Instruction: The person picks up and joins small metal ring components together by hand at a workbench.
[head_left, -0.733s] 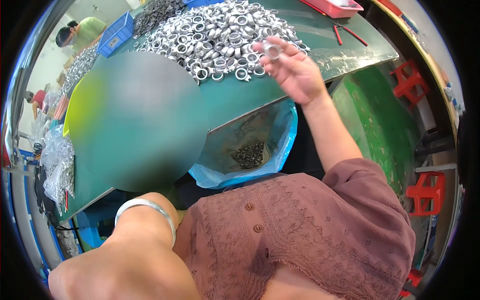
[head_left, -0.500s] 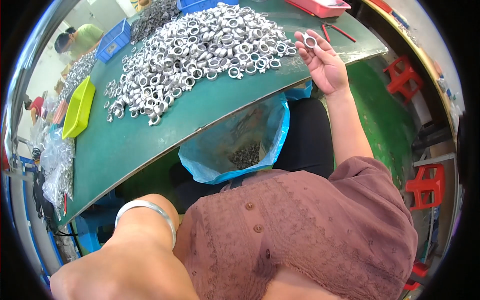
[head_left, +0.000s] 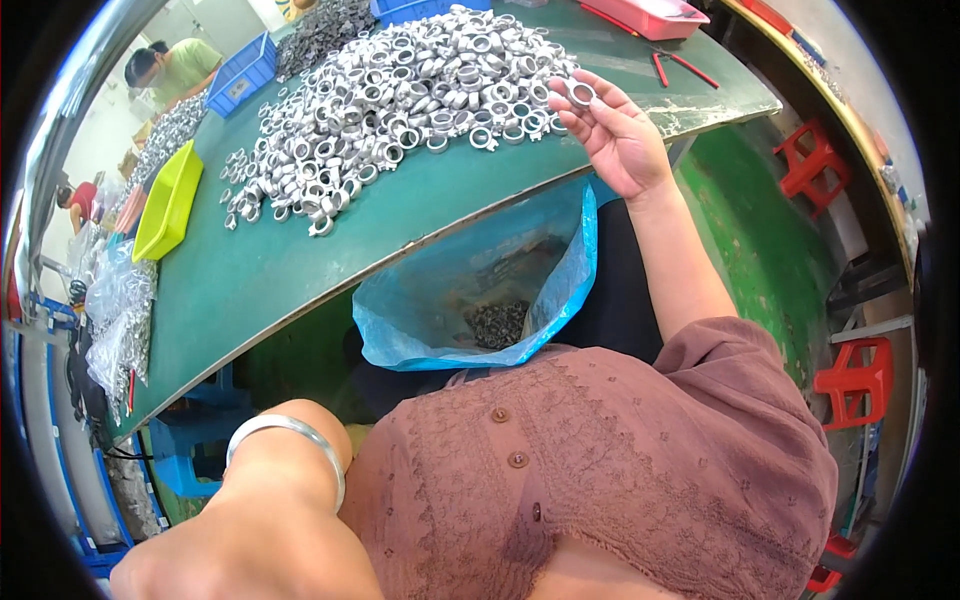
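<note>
My right hand is raised over the near right edge of the green table, palm up. Between its thumb and fingers it pinches a silver metal ring with small lugs. Just left of that hand spreads a large heap of similar metal rings. My left hand is close to the camera at the lower left, below a silver bangle on the arm; its fingers are out of sight. Under the table edge, at my lap, a blue plastic bag gapes, with small dark pieces at its bottom.
Red-handled pliers and a pink tray lie at the far right of the table. A yellow tray and a blue bin stand left. Red stools are on the right. Two people work at the far left.
My right hand has moved left and slightly down with the metal ring, nearer the heap. The left hand has shifted only a little, and the whole view has moved slightly.
</note>
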